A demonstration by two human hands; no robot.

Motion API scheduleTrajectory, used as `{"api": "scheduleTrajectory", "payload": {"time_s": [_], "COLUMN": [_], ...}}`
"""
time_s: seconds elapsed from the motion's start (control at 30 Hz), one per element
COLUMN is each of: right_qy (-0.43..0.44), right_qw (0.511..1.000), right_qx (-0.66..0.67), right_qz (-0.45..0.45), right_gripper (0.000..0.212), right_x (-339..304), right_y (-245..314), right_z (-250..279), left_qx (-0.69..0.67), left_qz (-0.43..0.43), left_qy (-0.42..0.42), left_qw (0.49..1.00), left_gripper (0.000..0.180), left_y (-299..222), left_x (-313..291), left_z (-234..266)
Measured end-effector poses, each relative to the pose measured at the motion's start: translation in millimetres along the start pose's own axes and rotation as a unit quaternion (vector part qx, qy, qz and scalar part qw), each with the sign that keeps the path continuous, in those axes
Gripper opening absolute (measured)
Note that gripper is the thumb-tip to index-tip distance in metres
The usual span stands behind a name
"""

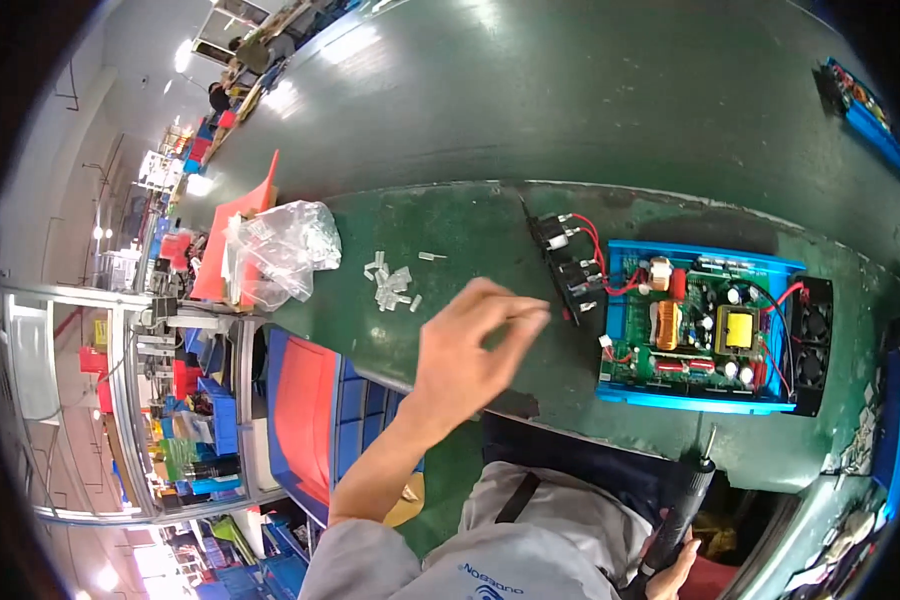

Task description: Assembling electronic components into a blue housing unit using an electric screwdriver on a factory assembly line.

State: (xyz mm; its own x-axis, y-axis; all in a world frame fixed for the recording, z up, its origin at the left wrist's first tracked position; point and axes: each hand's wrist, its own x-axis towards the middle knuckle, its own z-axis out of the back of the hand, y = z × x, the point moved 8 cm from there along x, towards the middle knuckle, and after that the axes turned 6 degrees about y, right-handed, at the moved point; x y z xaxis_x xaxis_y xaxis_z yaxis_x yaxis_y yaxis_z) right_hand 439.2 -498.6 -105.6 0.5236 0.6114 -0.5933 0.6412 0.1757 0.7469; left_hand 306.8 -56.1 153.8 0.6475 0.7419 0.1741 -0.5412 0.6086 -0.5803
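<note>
My left hand (pixel 475 345) hovers above the green bench, thumb and forefinger pinched together; whatever may be between them is too small to make out. Just right of its fingertips stands a black end panel (pixel 568 270) with sockets and red wires. Those wires run into an open blue metal case (pixel 700 405) holding a green circuit board (pixel 690 335), a yellow transformer and coils. Low at the right, my right hand (pixel 678 572) is wrapped round a black electric screwdriver (pixel 682 515), its bit pointing up toward the case.
Small clear plastic sleeves (pixel 392 288) lie scattered left of my left hand. Beyond them a clear plastic bag (pixel 290 255) leans by a red bin (pixel 232 245). Two black fans (pixel 813 340) sit at the case's right end. Another blue unit (pixel 870 115) rests far right.
</note>
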Motion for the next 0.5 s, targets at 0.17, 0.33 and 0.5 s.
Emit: {"api": "scheduleTrajectory", "payload": {"time_s": [0.17,0.33,0.5], "right_qy": [-0.015,0.014,0.07], "right_qw": [0.994,0.993,0.981], "right_qx": [0.024,-0.12,-0.177], "right_qz": [-0.108,-0.001,-0.026], "right_gripper": [0.059,0.079,0.058], "right_x": [4,-7,2], "right_y": [-7,66,71], "right_z": [-6,-67,-87], "left_qx": [0.014,0.071,0.154], "left_qz": [0.054,0.08,0.006], "left_qy": [-0.008,-0.078,-0.078], "left_qw": [0.998,0.991,0.985], "left_gripper": [0.027,0.023,0.008], "left_y": [62,129,128], "left_x": [-19,16,4], "left_z": [15,40,52]}}
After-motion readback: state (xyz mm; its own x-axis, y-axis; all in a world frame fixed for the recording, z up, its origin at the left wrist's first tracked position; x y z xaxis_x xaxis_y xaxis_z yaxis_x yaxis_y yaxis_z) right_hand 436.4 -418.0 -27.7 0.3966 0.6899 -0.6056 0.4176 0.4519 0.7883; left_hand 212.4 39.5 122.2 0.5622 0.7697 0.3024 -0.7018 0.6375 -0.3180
